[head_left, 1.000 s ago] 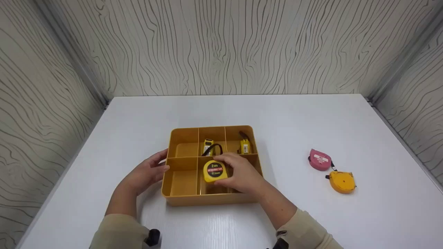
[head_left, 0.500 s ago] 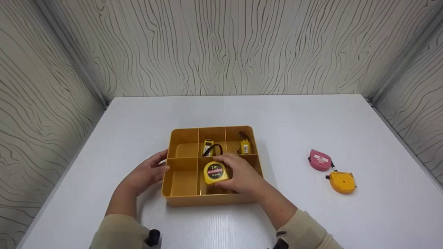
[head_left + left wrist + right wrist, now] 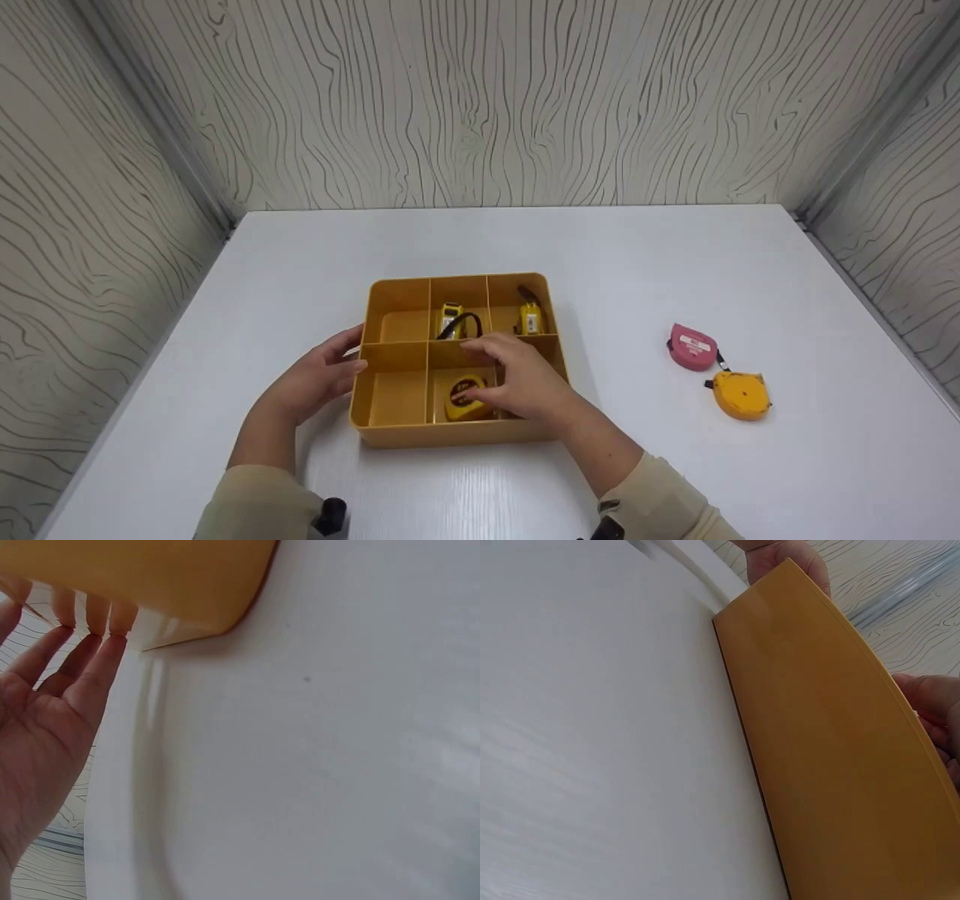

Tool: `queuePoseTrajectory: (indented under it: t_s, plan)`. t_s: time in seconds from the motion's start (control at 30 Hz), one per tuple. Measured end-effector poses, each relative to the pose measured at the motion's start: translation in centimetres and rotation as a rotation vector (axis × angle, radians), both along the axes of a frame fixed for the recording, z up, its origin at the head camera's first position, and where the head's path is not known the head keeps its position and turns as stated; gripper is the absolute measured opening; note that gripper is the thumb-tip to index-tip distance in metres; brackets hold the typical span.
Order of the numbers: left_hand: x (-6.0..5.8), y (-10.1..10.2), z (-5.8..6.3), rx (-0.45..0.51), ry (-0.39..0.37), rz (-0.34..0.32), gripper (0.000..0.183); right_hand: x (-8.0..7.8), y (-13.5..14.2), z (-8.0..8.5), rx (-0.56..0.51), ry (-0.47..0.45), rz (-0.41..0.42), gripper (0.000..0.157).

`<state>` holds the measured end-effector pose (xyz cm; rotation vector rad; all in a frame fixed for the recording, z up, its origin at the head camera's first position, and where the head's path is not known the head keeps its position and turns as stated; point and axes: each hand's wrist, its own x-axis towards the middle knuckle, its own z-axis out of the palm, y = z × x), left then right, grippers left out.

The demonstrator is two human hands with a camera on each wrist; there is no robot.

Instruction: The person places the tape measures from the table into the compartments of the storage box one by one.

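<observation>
A yellow compartment box (image 3: 401,433) stands on the white table in front of me. In its front middle compartment lies a yellow tape measure (image 3: 459,405) with a dark round label. My right hand (image 3: 525,379) is above this compartment, thumb and fingers spread apart with nothing between them. The thumb overlaps the tape measure in the head view; whether they touch, I cannot tell. My left hand (image 3: 311,381) rests its fingertips against the box's left outer wall, and in the left wrist view the fingers (image 3: 97,667) look nearly straight.
Back compartments hold two more yellow tape measures, one in the middle (image 3: 451,319) and one at right (image 3: 531,319), both with dark straps. On the table to the right lie a pink tape measure (image 3: 694,347) and an orange one (image 3: 741,395). Patterned walls (image 3: 480,105) surround the table.
My right hand has let go of the yellow tape measure, which has dropped from between the fingers into the front middle compartment. The left hand and the box have stayed in place.
</observation>
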<state>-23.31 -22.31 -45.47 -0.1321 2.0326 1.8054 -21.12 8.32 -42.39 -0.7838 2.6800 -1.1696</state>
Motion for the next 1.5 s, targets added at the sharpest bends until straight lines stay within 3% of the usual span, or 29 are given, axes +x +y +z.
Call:
queuePoseTrajectory:
  t_s: [0.57, 1.1, 1.3, 1.5]
  plan:
    - [-0.1, 0.0, 0.1, 0.007, -0.008, -0.002, 0.063, -0.1, 0.2, 0.2, -0.054, -0.046, -0.026, 0.055]
    - [0.1, 0.0, 0.4, -0.002, 0.004, -0.013, 0.067, -0.4, 2.5, 1.9, -0.238, -0.123, 0.040, 0.057]
    - [0.0, -0.1, 0.3, -0.001, 0.004, -0.016, 0.067, -0.5, 4.0, 2.8, -0.307, -0.133, 0.011, 0.053]
    - [0.0, -0.1, 0.3, -0.025, 0.000, -0.014, 0.068, -0.9, 6.8, 2.9, -0.343, -0.081, -0.070, 0.053]
